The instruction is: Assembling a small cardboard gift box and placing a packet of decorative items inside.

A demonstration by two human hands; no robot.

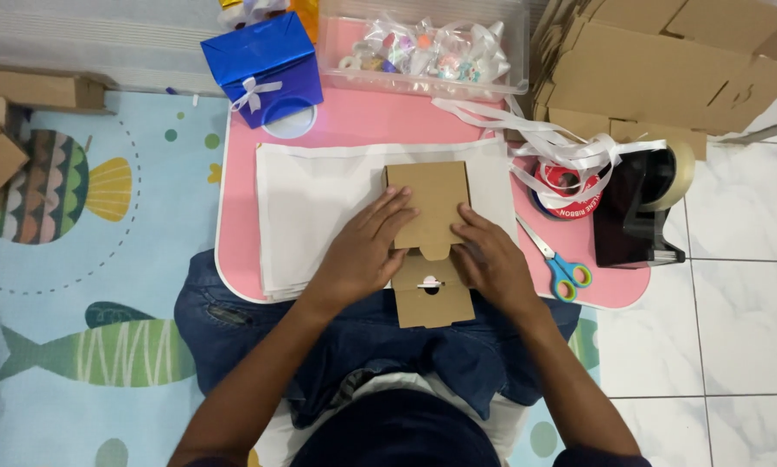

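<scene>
A small brown cardboard box [429,201] lies on a stack of white paper sheets [311,203] on a pink table [380,121]. Its front flap [434,298] hangs open toward me, with a round hole and a bit of white ribbon showing. My left hand [363,246] presses on the box's left side, fingers spread over the lid. My right hand [492,258] presses on its right side at the lid's tab. Both hands hold the box down.
Blue-handled scissors [561,266], a black tape dispenser [635,207] and a red ribbon spool with loose white ribbon [566,186] sit to the right. A shiny blue gift box [263,65], a clear bin of small items [423,47] and flat cardboard blanks [665,69] are at the back.
</scene>
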